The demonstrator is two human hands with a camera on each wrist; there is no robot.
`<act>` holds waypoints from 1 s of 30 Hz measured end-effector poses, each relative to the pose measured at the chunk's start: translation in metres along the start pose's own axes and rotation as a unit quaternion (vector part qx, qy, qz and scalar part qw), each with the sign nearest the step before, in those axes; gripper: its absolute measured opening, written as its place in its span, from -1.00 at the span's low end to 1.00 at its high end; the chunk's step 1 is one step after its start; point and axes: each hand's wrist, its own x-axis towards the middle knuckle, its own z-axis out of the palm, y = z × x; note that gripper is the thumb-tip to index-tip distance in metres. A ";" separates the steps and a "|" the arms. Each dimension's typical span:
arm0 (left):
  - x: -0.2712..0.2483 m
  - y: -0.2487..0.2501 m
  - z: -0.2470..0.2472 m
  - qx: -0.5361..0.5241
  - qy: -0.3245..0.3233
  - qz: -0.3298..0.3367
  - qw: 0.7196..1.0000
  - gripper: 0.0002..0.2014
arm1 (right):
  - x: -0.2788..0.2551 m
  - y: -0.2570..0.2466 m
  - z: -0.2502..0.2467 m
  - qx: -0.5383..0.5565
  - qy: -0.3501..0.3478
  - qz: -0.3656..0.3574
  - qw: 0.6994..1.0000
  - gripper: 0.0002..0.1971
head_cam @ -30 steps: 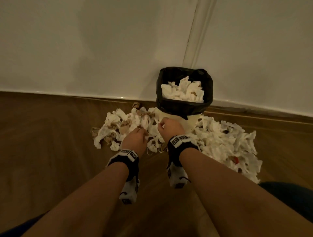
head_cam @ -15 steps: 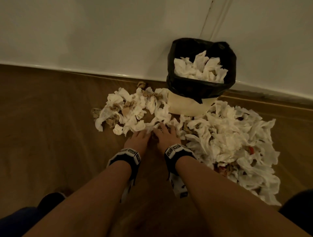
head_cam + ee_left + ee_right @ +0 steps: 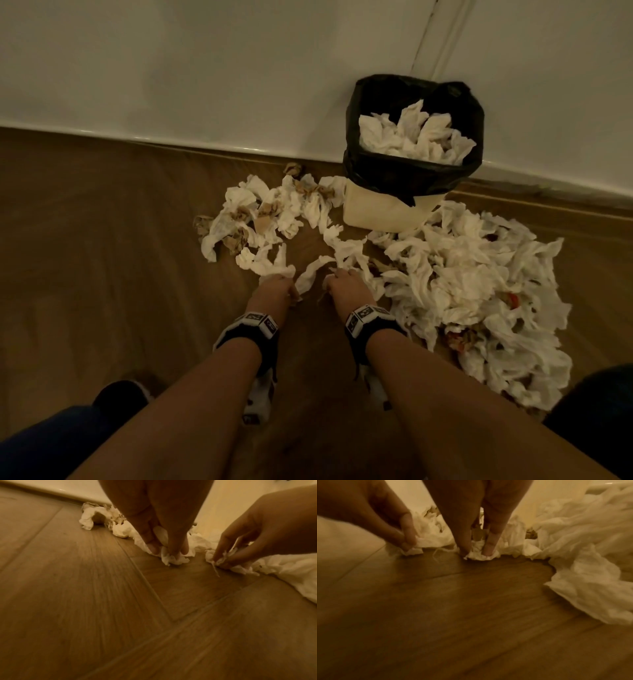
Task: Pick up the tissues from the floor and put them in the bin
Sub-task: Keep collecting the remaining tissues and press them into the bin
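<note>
Crumpled white tissues [image 3: 472, 274] lie in heaps on the wooden floor around a cream bin [image 3: 383, 212] lined with a black bag [image 3: 411, 171]; the bin holds more tissues [image 3: 414, 137]. My left hand [image 3: 284, 284] pinches a tissue [image 3: 171, 559] at the floor, at the near edge of the left heap [image 3: 260, 219]. A little to its right, my right hand [image 3: 337, 279] pinches another tissue [image 3: 479, 555] at the near edge of the right heap. Both hands appear in each wrist view, fingertips down on the floor.
The bin stands against a white wall [image 3: 205, 68] with a skirting edge. Bare wooden floor [image 3: 102, 274] stretches to the left and towards me. My dark-clothed knees [image 3: 61, 435] frame the bottom corners. Some brownish scraps [image 3: 239, 214] are mixed in the left heap.
Both hands drew back from the bin's foot towards me and now pinch tissues at the near edge of the heaps. The view tilted down and left.
</note>
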 end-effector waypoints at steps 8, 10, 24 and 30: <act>-0.009 0.016 -0.027 -0.126 0.094 -0.058 0.986 -0.60 | -0.003 0.020 -0.041 0.513 0.056 0.153 0.843 -0.76; -0.006 0.020 -0.034 -0.177 0.111 -0.067 0.976 -0.61 | -0.008 0.023 -0.059 0.679 0.056 0.160 0.715 -0.69; -0.012 0.064 -0.093 -0.562 0.100 -0.133 0.810 -0.60 | -0.062 0.035 -0.135 0.897 0.026 0.046 0.439 -0.79; -0.024 0.095 -0.110 -0.632 0.080 -0.093 0.765 -0.61 | -0.079 0.038 -0.164 0.908 0.034 0.025 0.417 -0.59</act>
